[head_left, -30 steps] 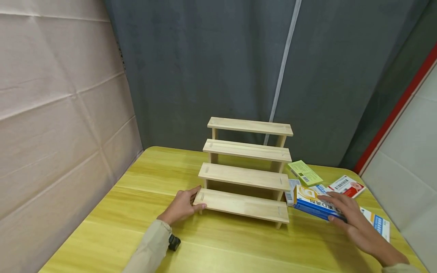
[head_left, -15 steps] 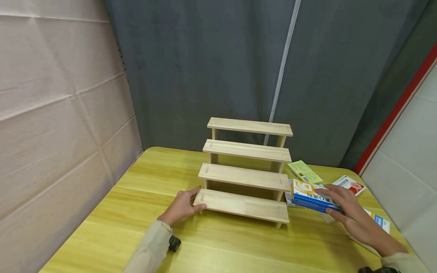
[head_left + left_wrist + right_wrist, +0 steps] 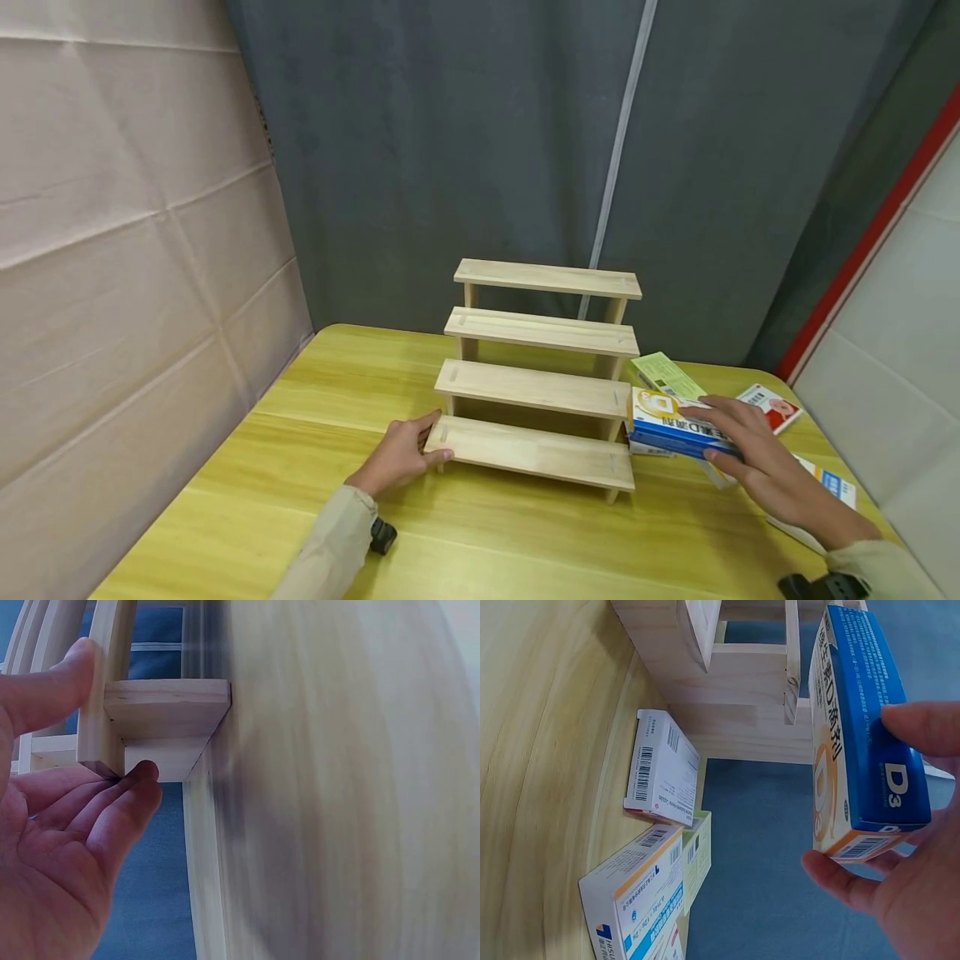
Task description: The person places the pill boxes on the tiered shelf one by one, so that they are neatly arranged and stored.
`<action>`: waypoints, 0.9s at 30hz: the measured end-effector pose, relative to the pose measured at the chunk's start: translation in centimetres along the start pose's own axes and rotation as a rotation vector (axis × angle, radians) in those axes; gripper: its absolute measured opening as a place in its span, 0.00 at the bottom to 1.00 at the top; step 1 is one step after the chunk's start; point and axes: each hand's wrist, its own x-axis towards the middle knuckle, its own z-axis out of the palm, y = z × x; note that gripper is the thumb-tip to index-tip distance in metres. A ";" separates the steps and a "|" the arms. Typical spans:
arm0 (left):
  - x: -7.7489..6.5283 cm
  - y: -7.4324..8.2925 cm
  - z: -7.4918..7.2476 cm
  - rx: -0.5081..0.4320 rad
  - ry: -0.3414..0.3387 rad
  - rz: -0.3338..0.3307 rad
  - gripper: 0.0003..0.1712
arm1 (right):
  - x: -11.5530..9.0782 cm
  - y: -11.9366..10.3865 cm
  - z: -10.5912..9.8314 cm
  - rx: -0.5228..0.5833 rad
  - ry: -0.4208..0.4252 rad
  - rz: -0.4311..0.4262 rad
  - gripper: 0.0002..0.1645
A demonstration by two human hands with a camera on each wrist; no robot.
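Note:
A four-tiered wooden display stand (image 3: pixel 525 450) stands on the table. My left hand (image 3: pixel 401 454) grips the left end of its lowest step; in the left wrist view the thumb (image 3: pixel 67 682) lies on one face of the board and the fingertips touch its edge and underside. My right hand (image 3: pixel 776 483) holds a blue and white medicine box (image 3: pixel 675 429), marked D3 in the right wrist view, between thumb and fingers. The box is raised off the table, its left end close to the stand's right side. Part of the right hand's grip is hidden behind the box.
Right of the stand lie a green box (image 3: pixel 663 375), a red and white box (image 3: pixel 772 408) and a white, blue and orange box (image 3: pixel 832 487). A white box with barcodes (image 3: pixel 664 769) lies by the stand's foot. A grey curtain (image 3: pixel 450 167) hangs behind the table.
My right hand has carried the blue and white medicine box leftward and slightly up, toward the stand's right side. The left hand and the stand have stayed put.

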 end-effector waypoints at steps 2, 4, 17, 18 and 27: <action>0.0 0.0 0.0 0.001 -0.001 -0.006 0.46 | 0.1 -0.1 0.0 -0.008 0.001 -0.013 0.27; -0.1 0.1 -0.1 0.001 -0.001 -0.011 0.46 | 0.2 -0.2 -0.1 -0.019 0.004 -0.023 0.27; 0.1 0.1 0.1 0.004 -0.020 0.005 0.46 | 0.7 -0.6 -0.3 -0.031 0.004 -0.039 0.26; 0.1 0.1 0.1 0.005 -0.022 0.009 0.46 | 0.7 -0.6 -0.3 -0.034 0.005 -0.040 0.27; 0.1 -0.4 0.0 -0.012 -0.018 0.015 0.47 | 1.7 -1.2 -0.6 -0.036 -0.027 -0.028 0.29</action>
